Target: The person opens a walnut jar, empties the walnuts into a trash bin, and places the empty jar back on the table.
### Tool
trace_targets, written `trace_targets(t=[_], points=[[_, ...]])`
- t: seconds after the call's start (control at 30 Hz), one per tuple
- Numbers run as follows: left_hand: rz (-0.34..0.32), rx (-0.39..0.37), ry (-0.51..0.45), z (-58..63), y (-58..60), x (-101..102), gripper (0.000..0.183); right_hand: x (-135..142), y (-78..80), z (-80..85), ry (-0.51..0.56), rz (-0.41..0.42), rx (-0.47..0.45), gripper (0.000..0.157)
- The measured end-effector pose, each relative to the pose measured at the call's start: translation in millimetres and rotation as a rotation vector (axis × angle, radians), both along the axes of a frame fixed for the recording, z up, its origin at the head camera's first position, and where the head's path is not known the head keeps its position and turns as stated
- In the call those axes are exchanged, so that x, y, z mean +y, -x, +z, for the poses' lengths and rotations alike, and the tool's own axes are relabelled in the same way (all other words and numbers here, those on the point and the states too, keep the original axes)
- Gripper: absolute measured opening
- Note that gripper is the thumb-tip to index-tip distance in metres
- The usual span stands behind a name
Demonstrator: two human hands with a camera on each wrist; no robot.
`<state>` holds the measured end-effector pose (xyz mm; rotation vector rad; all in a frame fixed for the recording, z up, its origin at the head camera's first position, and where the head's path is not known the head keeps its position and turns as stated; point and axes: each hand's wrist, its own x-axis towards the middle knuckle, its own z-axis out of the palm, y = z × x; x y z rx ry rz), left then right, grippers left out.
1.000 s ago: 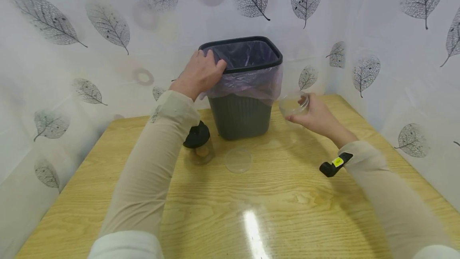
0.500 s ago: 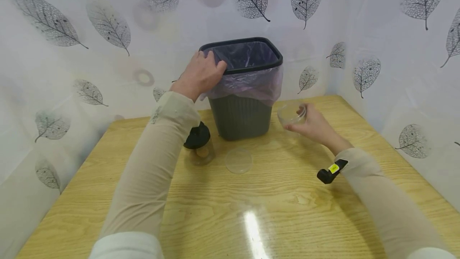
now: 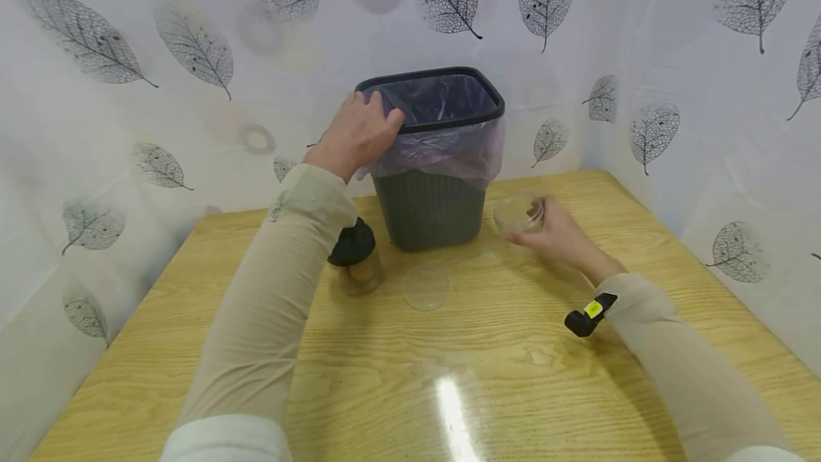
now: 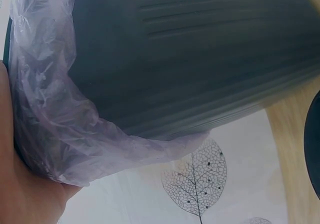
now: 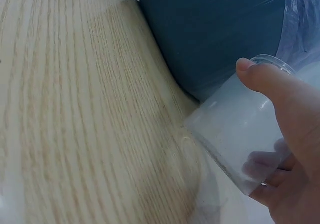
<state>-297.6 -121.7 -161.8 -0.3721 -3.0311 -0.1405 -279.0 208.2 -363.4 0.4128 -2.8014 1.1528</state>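
My left hand (image 3: 359, 130) grips the left front corner of a dark trash can (image 3: 430, 209), its fingers over the black rim. A translucent lilac bag (image 3: 458, 152) lines the can and folds down outside; in the left wrist view the hand lies against that bag (image 4: 55, 119). To the right of the can, my right hand (image 3: 561, 234) holds a clear plastic jar (image 3: 511, 212) close over the table. Seen from the right wrist, the jar (image 5: 235, 126) is tilted, with the thumb near its ridged rim and the fingers behind its wall.
A clear round disc (image 3: 426, 286) lies flat in front of the can. Left of it stands a clear container with a black lid (image 3: 354, 244), partly behind the left sleeve. The wooden table (image 3: 513, 376) ends at a leaf-patterned curtain (image 3: 282, 70).
My right hand has lowered the clear jar toward the table, shifting slightly left. The left hand stays on the trash can's rim.
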Motion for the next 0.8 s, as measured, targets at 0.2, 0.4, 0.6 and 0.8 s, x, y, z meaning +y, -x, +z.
trace_targets(t=[0.2,0.4,0.6,0.8], points=[[0.004,0.001,-0.012,0.1,0.0,-0.2,0.071,1.9,-0.5,-3.8,-0.009,0.035,-0.036,0.095],[0.001,-0.005,-0.023,0.1,0.8,-1.4,0.072,4.6,-2.1,-3.9,-0.044,0.042,-0.08,0.1],[0.017,-0.019,-0.071,0.1,1.2,-2.5,0.074,6.1,-3.2,-4.0,-0.056,0.057,-0.118,0.099],[0.049,-0.017,-0.159,-1.0,-0.6,-2.4,0.076,6.7,-2.5,-0.4,-0.051,0.025,-0.146,0.11]])
